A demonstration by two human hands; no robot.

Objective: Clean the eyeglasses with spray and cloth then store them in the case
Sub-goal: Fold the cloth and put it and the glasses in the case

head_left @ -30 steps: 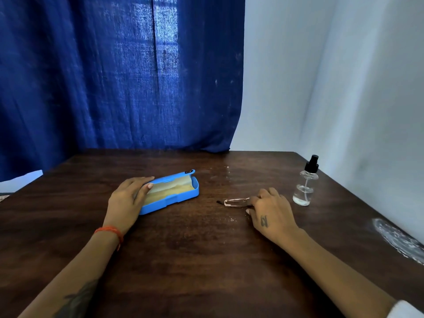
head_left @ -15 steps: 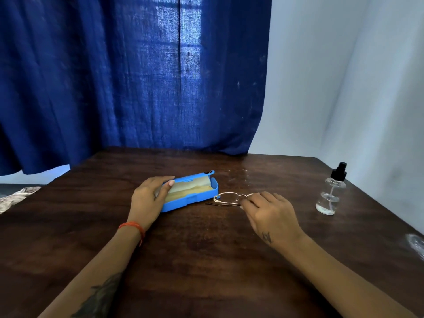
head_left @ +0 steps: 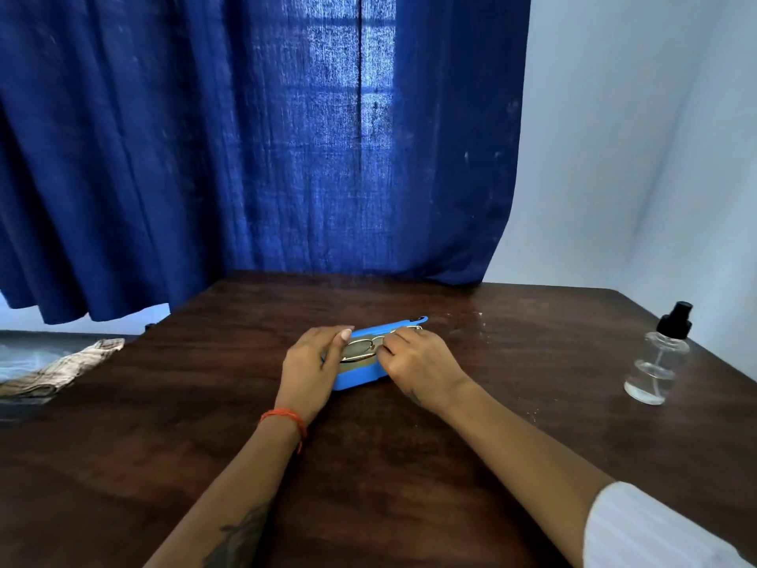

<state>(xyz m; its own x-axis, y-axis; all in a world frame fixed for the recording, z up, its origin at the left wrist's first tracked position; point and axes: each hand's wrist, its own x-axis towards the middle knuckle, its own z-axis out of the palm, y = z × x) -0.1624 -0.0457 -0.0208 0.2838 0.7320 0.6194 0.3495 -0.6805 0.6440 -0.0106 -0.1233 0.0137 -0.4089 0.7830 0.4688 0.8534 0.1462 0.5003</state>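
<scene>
my left hand (head_left: pixel 308 368) grips the left end of the open blue case (head_left: pixel 360 379), fingers curled round its edge, holding it on the dark wooden table (head_left: pixel 409 465). my right hand (head_left: pixel 413 362) pinches the eyeglasses (head_left: pixel 362 348) at their right side, and they sit over the case's tan lining, lenses folded flat; whether they rest fully inside i cannot tell. the spray bottle (head_left: pixel 659 358) stands upright well apart to my right. a checked cloth (head_left: pixel 61 368) lies beyond the table's left edge.
</scene>
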